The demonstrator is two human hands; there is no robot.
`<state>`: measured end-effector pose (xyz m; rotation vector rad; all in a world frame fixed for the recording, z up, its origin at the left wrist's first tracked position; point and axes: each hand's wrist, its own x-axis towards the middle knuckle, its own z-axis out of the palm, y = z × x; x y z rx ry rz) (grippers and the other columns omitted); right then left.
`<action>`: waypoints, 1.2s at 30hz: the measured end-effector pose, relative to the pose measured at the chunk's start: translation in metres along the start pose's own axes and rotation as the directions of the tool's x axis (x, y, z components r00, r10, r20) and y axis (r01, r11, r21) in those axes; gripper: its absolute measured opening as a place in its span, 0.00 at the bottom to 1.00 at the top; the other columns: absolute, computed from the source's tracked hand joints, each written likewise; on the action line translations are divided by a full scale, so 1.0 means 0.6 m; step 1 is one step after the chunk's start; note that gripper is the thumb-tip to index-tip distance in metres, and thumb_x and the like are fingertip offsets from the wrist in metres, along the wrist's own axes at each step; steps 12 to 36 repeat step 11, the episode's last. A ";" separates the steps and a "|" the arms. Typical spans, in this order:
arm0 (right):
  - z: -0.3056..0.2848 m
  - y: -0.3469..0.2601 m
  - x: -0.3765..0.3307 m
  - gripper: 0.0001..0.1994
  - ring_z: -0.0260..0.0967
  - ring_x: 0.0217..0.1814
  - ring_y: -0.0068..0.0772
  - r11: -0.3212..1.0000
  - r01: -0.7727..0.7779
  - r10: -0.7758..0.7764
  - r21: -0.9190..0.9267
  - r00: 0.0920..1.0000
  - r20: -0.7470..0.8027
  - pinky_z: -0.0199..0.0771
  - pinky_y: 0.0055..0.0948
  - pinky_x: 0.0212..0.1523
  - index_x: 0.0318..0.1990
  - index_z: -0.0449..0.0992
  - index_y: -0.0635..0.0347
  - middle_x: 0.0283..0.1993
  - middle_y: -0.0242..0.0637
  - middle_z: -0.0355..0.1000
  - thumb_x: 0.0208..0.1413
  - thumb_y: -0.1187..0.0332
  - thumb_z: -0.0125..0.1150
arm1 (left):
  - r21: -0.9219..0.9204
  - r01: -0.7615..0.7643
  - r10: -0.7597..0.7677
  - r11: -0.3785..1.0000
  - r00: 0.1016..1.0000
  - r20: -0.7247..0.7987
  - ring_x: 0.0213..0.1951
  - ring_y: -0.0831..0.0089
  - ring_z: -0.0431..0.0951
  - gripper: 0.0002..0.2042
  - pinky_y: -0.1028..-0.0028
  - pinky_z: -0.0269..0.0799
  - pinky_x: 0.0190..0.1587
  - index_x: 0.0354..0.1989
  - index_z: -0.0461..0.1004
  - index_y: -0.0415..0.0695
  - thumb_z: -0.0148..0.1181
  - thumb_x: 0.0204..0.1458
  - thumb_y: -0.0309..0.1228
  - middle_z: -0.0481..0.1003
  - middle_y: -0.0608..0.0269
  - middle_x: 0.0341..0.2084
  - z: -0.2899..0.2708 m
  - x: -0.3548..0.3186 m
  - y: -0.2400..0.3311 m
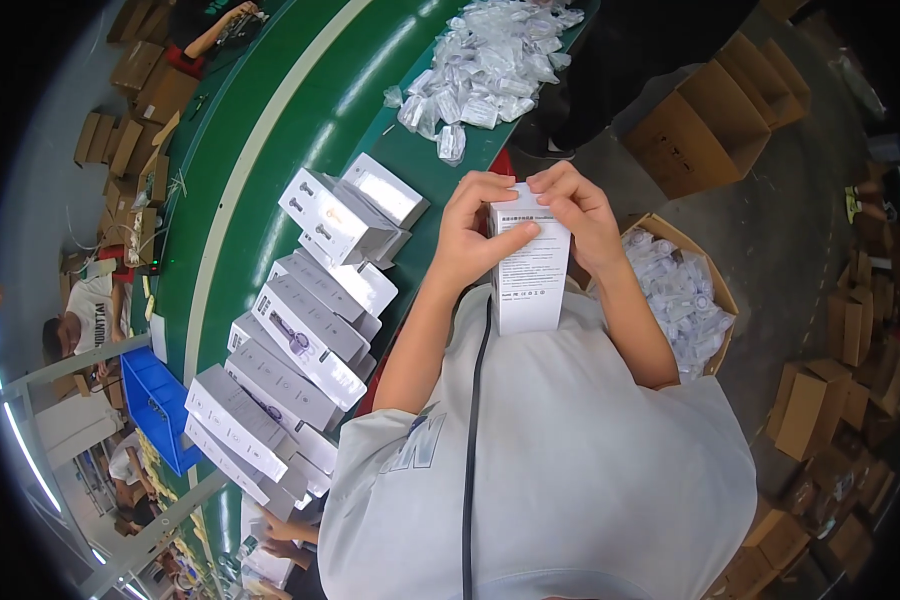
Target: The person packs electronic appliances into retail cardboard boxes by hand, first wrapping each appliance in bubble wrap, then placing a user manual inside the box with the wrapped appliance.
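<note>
Against my shirt front I hold a tall, narrow white product box (530, 285) with dark print on the side that shows. My left hand (478, 228) grips its upper left edge, the thumb lying across the printed face. At the top right corner my right hand (577, 208) is closed on the same box, fingers bent over its upper end. The top end is partly hidden by my fingers, so I cannot tell whether its flap is tucked in. To my left, similar white boxes (310, 335) with pictures of a small device stand in leaning rows on the green table.
Clear plastic-bagged parts (490, 70) are heaped on the far table end. More bags fill a carton (722, 275) at my right. An open cardboard box (695, 130) stands on the floor beyond. A blue bin (155, 410) sits left, and other people work along the green line (255, 90).
</note>
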<state>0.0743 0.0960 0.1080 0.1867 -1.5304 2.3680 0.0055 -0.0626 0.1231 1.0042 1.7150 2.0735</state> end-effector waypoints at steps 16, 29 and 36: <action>0.052 -0.048 0.003 0.07 0.63 0.47 0.30 0.965 -0.104 0.051 -0.239 0.974 -0.220 0.62 0.27 0.50 0.36 0.71 0.60 0.41 0.34 0.64 0.49 0.73 0.60 | 0.083 0.333 -0.338 0.939 0.939 0.056 0.50 0.60 0.67 0.09 0.68 0.64 0.50 0.36 0.69 0.38 0.58 0.49 0.28 0.66 0.50 0.46 -0.003 0.036 0.065; 0.052 -0.048 0.003 0.07 0.63 0.47 0.30 0.965 -0.104 0.051 -0.239 0.974 -0.220 0.62 0.27 0.50 0.36 0.71 0.60 0.41 0.34 0.64 0.49 0.73 0.60 | 0.083 0.333 -0.338 0.939 0.939 0.056 0.50 0.60 0.67 0.09 0.68 0.64 0.50 0.36 0.69 0.38 0.58 0.49 0.28 0.66 0.50 0.46 -0.003 0.036 0.065; 0.052 -0.048 0.003 0.07 0.63 0.47 0.30 0.965 -0.104 0.051 -0.239 0.974 -0.220 0.62 0.27 0.50 0.36 0.71 0.60 0.41 0.34 0.64 0.49 0.73 0.60 | 0.083 0.333 -0.338 0.939 0.939 0.056 0.50 0.60 0.67 0.09 0.68 0.64 0.50 0.36 0.69 0.38 0.58 0.49 0.28 0.66 0.50 0.46 -0.003 0.036 0.065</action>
